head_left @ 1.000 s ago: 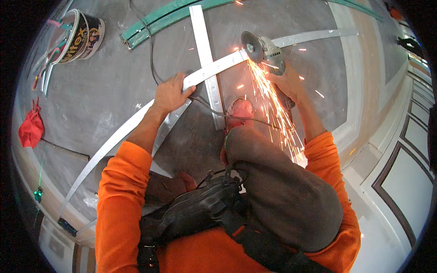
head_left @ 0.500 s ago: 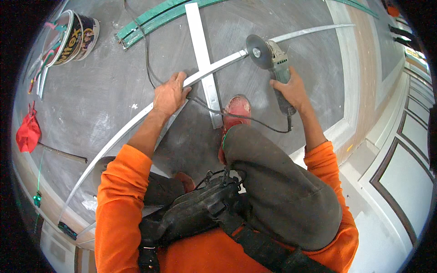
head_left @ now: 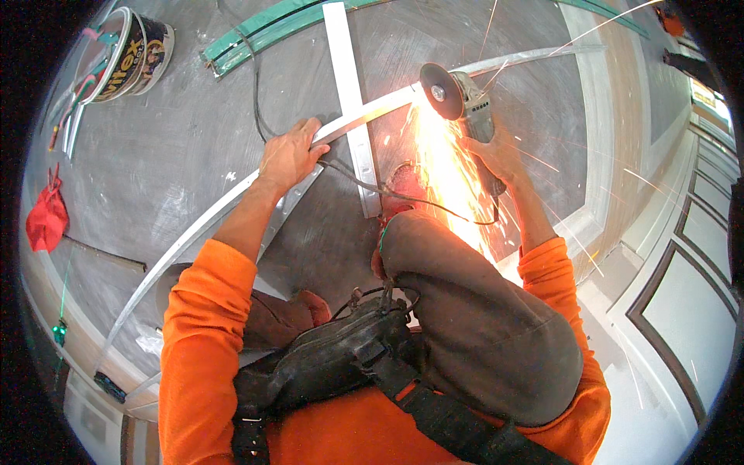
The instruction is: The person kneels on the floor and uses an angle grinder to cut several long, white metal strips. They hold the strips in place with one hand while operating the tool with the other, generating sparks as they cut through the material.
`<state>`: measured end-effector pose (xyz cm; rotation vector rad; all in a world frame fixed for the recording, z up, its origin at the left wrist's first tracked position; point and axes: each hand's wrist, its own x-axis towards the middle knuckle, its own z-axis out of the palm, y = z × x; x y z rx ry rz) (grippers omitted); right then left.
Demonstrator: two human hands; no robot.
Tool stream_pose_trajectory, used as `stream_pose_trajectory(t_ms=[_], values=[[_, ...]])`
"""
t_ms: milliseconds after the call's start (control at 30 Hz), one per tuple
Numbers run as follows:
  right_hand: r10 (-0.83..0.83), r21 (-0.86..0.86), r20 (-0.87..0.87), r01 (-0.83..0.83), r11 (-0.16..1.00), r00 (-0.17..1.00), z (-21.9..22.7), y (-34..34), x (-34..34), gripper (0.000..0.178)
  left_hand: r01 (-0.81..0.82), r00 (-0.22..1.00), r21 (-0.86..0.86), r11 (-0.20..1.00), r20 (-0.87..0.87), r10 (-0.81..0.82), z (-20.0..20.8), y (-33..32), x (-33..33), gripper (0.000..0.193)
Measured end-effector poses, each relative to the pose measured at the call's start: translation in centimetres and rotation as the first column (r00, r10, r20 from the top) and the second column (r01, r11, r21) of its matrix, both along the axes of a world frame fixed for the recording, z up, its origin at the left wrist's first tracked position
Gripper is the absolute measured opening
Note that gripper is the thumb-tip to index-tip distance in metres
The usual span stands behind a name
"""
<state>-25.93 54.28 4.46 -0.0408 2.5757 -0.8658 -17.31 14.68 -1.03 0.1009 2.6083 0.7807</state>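
My right hand [head_left: 501, 153] is wrapped round the body of an angle grinder [head_left: 478, 120]. Its cutting disc [head_left: 440, 91] meets a long pale metal profile [head_left: 387, 103], and a bright stream of sparks [head_left: 442, 163] pours down past my red shoe [head_left: 404, 184]. My left hand [head_left: 293, 155] grips the same profile left of the disc, pressing it down where it crosses a second flat metal strip [head_left: 346, 85]. The grinder's black cord [head_left: 442, 204] runs under my left hand and below the grinder. Part of the cut is hidden by the disc.
At the upper left stands a bucket [head_left: 128, 58] with tools in it. A red cloth bag [head_left: 48, 217] lies on the floor below it. Green metal profiles [head_left: 271, 35] lie at the far side. White panels with dark trim [head_left: 682, 325] are at the right.
Sparks have appeared at the disc, streaming down and scattering to the right. Both hands stay nearly in place, still holding the grinder and the profile.
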Motion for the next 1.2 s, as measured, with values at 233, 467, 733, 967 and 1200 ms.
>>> stream_pose_trajectory(t_ms=[233,467,733,967,1200], values=[[-0.011,0.158,0.081,-0.002,0.988,0.997,0.0,-0.2,0.4,0.078,0.016,1.0,-0.013,1.0,-0.019,-0.016,-0.1,0.0,0.4,0.035],[-0.381,-0.113,0.255,0.418,0.901,0.889,0.1,2.2,1.0,0.05,-0.097,0.991,0.091,0.991,-0.087,0.105,-0.3,-3.3,-0.9,0.049],[-0.634,-0.078,0.077,0.639,0.765,0.769,6.9,14.6,-3.5,0.048,0.21,0.951,0.042,0.977,0.225,-0.214,3.2,-13.6,2.3,0.07],[-0.665,-0.222,0.005,0.649,0.728,0.747,4.3,21.8,-15.9,0.073,-0.101,0.979,-0.086,0.991,0.169,0.114,-0.2,-17.1,12.4,0.052],[-0.463,-0.174,-0.211,0.433,0.884,0.861,0.8,7.9,-29.1,0.073,-0.109,0.977,-0.457,0.883,0.113,0.179,4.5,-22.9,22.5,0.049]])
